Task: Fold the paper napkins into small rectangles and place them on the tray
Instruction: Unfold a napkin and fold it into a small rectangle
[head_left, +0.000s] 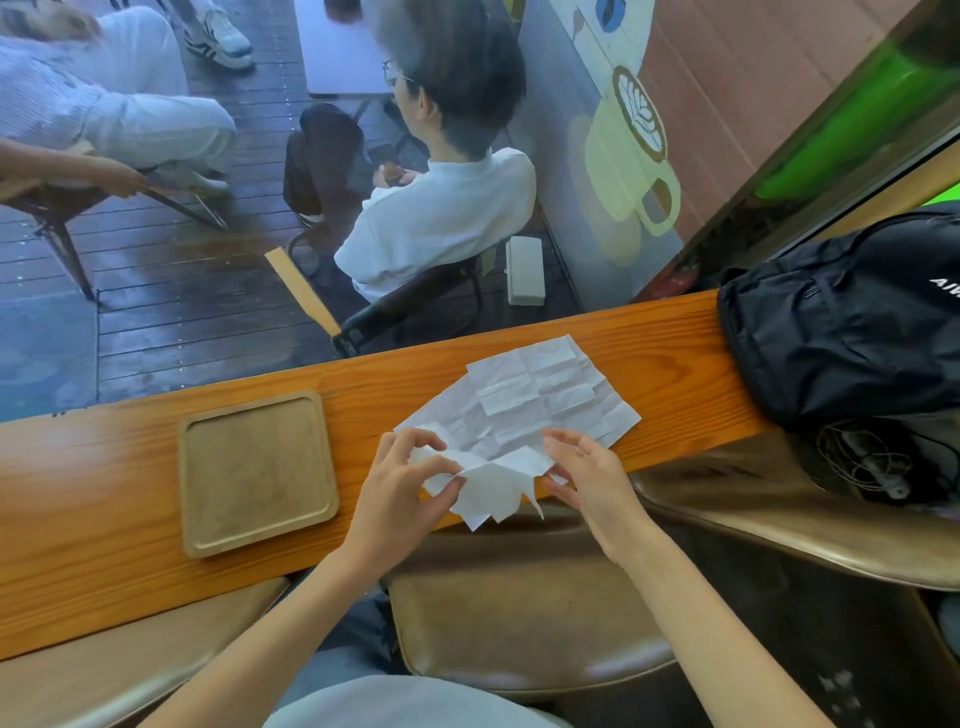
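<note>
Several unfolded, creased white paper napkins (524, 400) lie overlapping on the narrow wooden counter (104, 493). My left hand (400, 483) pinches the near left part of the top napkin, which is lifted and crumpled over the counter's front edge. My right hand (587, 473) holds that napkin's right side between thumb and fingers. A square wooden tray (257, 535) with a raised rim sits on the counter to the left of my hands, with nothing on it.
A black backpack (852, 317) rests on the counter's right end. Brown leather stools (519, 623) stand below the counter edge. Behind the glass past the counter, a person in a white shirt (441, 208) sits on a chair.
</note>
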